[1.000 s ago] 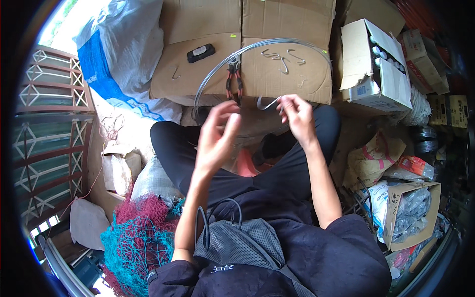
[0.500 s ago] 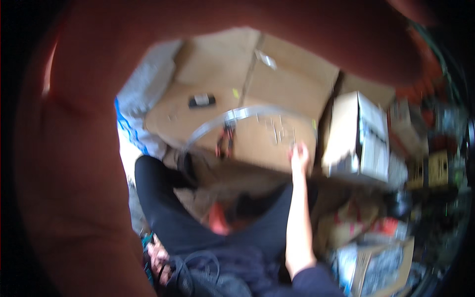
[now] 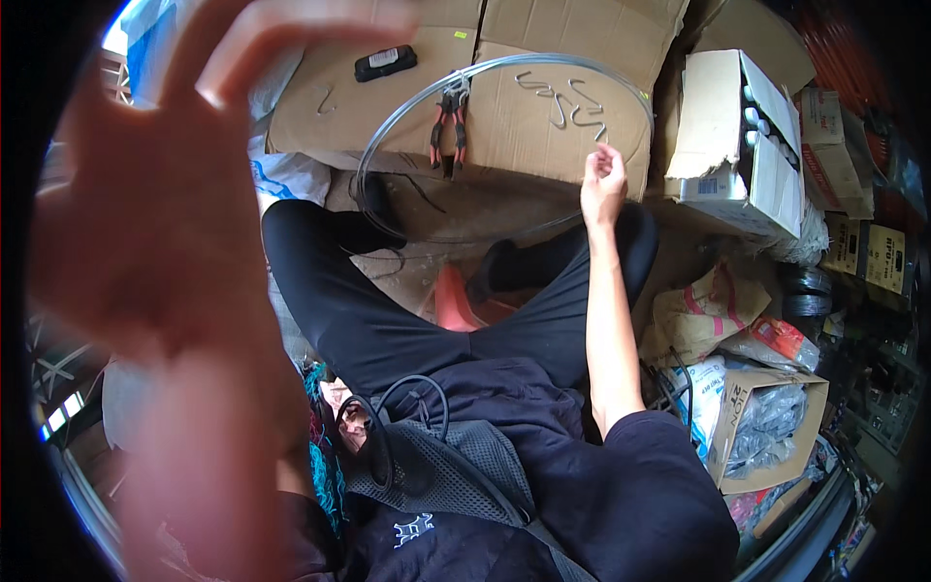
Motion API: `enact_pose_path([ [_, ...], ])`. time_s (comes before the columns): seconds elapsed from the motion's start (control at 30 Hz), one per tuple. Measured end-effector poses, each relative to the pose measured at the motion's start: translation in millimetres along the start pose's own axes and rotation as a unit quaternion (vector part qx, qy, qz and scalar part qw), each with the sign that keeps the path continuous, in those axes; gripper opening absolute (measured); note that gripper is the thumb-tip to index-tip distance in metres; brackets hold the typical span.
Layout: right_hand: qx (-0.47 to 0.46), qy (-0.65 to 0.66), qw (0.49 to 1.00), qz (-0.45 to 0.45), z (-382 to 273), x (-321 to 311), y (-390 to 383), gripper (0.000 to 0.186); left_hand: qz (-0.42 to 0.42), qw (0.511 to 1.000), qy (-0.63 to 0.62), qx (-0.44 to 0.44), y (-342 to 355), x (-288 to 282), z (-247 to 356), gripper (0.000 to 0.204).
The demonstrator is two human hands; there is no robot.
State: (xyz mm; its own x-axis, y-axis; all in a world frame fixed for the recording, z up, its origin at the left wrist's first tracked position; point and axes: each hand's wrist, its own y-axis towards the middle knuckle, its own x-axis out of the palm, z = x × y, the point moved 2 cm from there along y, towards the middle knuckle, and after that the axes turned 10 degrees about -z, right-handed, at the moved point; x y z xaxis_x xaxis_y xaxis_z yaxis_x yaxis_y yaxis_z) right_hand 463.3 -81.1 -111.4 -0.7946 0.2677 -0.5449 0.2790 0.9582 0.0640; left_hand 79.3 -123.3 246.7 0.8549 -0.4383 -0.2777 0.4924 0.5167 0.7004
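Note:
My left hand (image 3: 165,165) is raised close to the camera, large and blurred, its curved fingers apart with nothing visible in them. My right hand (image 3: 603,175) reaches to the cardboard (image 3: 529,126), open with loosely bent fingers, just short of a bent metal hook (image 3: 587,124). Several such hooks lie grouped there, and a single hook (image 3: 326,102) lies to the left. A large loop of wire (image 3: 577,57) rests across the cardboard and toward my legs. Red-and-black pliers (image 3: 436,126) lie at its upper left, with a black rectangular object (image 3: 385,63) above them.
My crossed legs (image 3: 339,291) fill the middle. At right stand an open white box (image 3: 727,184) of capped containers, other cartons (image 3: 839,194), a paper sack (image 3: 679,325) and a box of grey plastic bags (image 3: 766,427). Turquoise netting (image 3: 325,480) lies at my left side.
The hook that was in my right hand is now on the cardboard among the others. My right hand has moved up there; my left hand has risen close to the camera.

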Motion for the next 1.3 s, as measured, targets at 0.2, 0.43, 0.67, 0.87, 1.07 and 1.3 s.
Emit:
enact_pose_path([
  [0.2, -0.166, -0.25, 0.936, -0.186, 19, -35, 64, 0.044, 0.194, 0.917, -0.069, -0.341, -139, 86, -70, 0.033],
  [0.43, -0.184, -0.227, 0.941, -0.17, 11, -43, 56, 0.037, 0.303, 0.772, -0.161, -0.536, -255, 131, -117, 0.03],
  [0.67, -0.063, -0.004, 0.992, -0.114, -26, -8, -74, 0.024, 0.259, 0.773, 0.366, -0.449, -265, -14, -227, 0.029],
  [0.87, -0.044, 0.014, 0.984, -0.175, -51, 5, -129, 0.022, 0.158, 0.677, 0.51, -0.507, -268, -39, -285, 0.028],
  [1.07, -0.066, 0.049, 0.973, -0.216, -55, 35, -133, 0.021, 0.16, 0.69, 0.488, -0.51, -285, -32, -289, 0.025],
  [1.3, -0.031, 0.129, 0.932, -0.338, -106, 87, -166, 0.019, 0.24, 0.741, 0.344, -0.525, -311, -39, -277, 0.023],
])
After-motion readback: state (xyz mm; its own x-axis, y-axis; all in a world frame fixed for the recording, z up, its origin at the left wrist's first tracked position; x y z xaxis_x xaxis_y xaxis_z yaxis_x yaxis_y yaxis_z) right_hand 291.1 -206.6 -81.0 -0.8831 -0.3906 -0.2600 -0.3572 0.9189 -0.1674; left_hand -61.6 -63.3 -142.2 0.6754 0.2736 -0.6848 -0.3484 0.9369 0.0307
